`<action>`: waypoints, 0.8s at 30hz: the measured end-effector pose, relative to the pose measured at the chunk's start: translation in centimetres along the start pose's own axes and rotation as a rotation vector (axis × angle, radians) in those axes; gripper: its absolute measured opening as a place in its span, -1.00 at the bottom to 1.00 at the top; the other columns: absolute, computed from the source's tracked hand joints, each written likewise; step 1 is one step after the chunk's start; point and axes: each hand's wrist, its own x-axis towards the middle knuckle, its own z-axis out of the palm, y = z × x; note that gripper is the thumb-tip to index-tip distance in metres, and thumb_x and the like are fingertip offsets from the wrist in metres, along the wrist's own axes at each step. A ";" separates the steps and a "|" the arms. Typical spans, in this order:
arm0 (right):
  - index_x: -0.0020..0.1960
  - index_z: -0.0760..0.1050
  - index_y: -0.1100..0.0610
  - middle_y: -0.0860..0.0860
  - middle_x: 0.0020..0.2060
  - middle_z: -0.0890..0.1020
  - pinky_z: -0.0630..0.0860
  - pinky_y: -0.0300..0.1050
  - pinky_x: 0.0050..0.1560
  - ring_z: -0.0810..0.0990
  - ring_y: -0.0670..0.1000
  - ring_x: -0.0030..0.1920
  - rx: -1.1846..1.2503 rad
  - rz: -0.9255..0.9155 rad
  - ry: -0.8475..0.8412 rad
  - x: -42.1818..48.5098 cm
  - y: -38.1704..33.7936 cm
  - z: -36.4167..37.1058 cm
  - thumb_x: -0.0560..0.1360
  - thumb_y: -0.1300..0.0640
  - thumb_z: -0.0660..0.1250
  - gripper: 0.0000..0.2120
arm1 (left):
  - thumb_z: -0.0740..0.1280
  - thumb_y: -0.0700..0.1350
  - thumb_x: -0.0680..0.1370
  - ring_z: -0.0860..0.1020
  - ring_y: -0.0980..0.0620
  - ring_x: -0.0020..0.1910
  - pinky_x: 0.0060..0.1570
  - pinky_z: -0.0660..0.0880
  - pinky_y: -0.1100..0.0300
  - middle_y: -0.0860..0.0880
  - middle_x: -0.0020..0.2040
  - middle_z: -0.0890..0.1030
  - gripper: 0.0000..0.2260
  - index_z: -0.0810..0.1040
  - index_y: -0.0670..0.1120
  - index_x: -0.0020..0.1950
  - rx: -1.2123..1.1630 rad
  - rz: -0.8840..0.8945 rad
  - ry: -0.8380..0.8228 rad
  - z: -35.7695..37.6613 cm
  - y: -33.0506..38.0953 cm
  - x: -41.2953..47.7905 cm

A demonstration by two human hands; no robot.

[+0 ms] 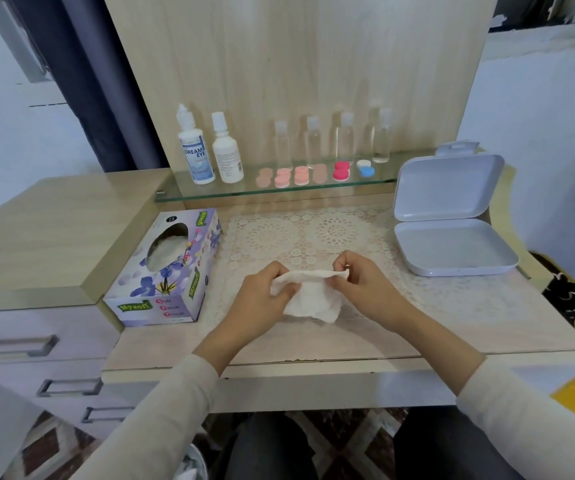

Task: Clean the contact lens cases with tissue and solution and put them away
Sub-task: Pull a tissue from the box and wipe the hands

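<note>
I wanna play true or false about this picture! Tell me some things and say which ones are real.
1. Both hands hold the tissue. True: left hand and right hand grip it.
2. The white box is shut. False: its lid stands open.
3. The tissue box sits to the left of the hands. True.
4. The lens cases lie inside the white box. False: they sit on the glass shelf.
5. One lens case is blue and white. True.
</note>
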 end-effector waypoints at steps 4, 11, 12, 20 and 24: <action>-0.02 0.42 0.17 0.17 -0.21 0.62 0.55 -0.07 -0.22 0.62 0.11 -0.21 0.227 0.101 -0.041 -0.1 0.1 0.4 0.40 0.22 0.43 -0.77 | 0.31 -0.14 0.52 0.39 0.18 -0.36 -0.38 0.32 0.42 0.05 -0.32 0.47 -0.86 0.41 -0.07 -0.21 -0.059 -0.020 0.063 0.5 0.5 -0.2; 0.00 0.47 0.45 0.25 -0.16 0.60 0.62 0.02 -0.09 0.62 0.16 -0.14 0.483 0.311 -0.076 0.0 0.2 0.8 0.39 0.39 0.37 -0.78 | 0.35 -0.14 0.50 0.44 0.15 -0.33 -0.43 0.36 0.43 0.02 -0.29 0.49 -0.87 0.45 -0.14 -0.20 -0.359 -0.209 0.186 1.4 1.1 -0.4; -0.03 0.48 0.44 0.26 -0.16 0.59 0.61 -0.01 -0.12 0.62 0.16 -0.13 0.446 0.301 -0.052 0.1 0.2 0.7 0.41 0.40 0.34 -0.84 | 0.37 -0.14 0.48 0.48 0.11 -0.31 -0.41 0.41 0.36 -0.03 -0.27 0.53 -0.87 0.48 -0.17 -0.19 -0.371 -0.230 0.134 1.2 1.0 -0.3; 0.03 0.56 0.28 0.13 -0.13 0.67 0.62 -0.06 -0.14 0.67 0.09 -0.13 0.390 0.229 -0.164 0.0 -0.6 0.2 0.42 0.21 0.39 -0.78 | 0.38 -0.27 0.46 0.63 -0.03 -0.12 -0.07 0.58 0.10 -0.11 -0.10 0.66 -0.94 0.60 -0.13 -0.11 -0.571 -0.294 0.026 0.3 1.0 0.1; 0.00 0.54 0.33 0.19 -0.13 0.65 0.61 -0.12 -0.25 0.67 0.06 -0.19 0.365 0.251 -0.140 -0.5 -0.4 0.5 0.45 0.36 0.33 -0.87 | 0.36 -0.25 0.47 0.64 0.01 -0.13 -0.15 0.60 0.18 -0.09 -0.09 0.66 -0.93 0.60 -0.15 -0.07 -0.644 -0.323 0.006 0.7 0.8 -0.4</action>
